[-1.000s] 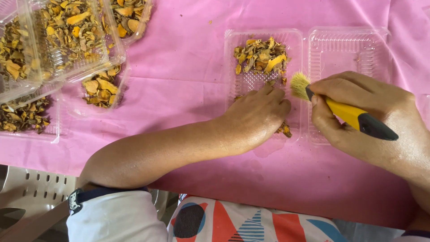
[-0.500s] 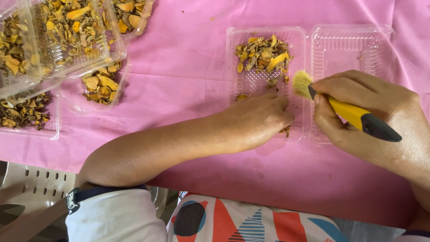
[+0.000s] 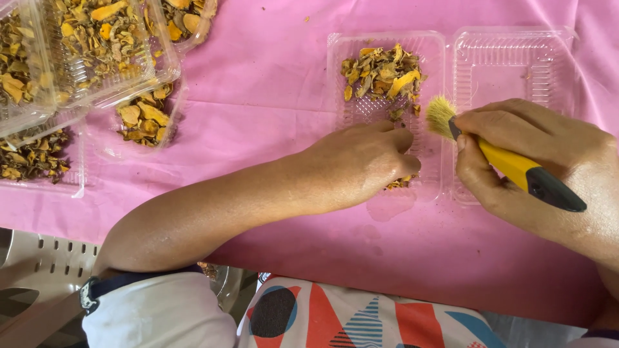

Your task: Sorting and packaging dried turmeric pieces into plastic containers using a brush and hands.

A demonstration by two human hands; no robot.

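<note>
pink tablecloth (image 3: 271, 84), clear plastic trays (image 3: 387, 116), grey crate (image 3: 39, 258)

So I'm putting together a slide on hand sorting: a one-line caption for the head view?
Left hand rests in an open clear clamshell tray of dried yellow pieces; right hand holds a yellow-handled brush.

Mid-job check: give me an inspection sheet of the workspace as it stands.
Surface: pink cloth, a damp patch by the near edge.
Job's things: open clear box with dried yellow pieces at its far end; its hinged lid lies flat, bare.
Clutter: filled clear boxes stacked far left.
Hands: left hand rests in the box; right hand grips a yellow-handled brush, bristles over the box edge.
Cables: nothing seen.
Surroundings: pale slotted plastic furniture below the table edge.
</note>
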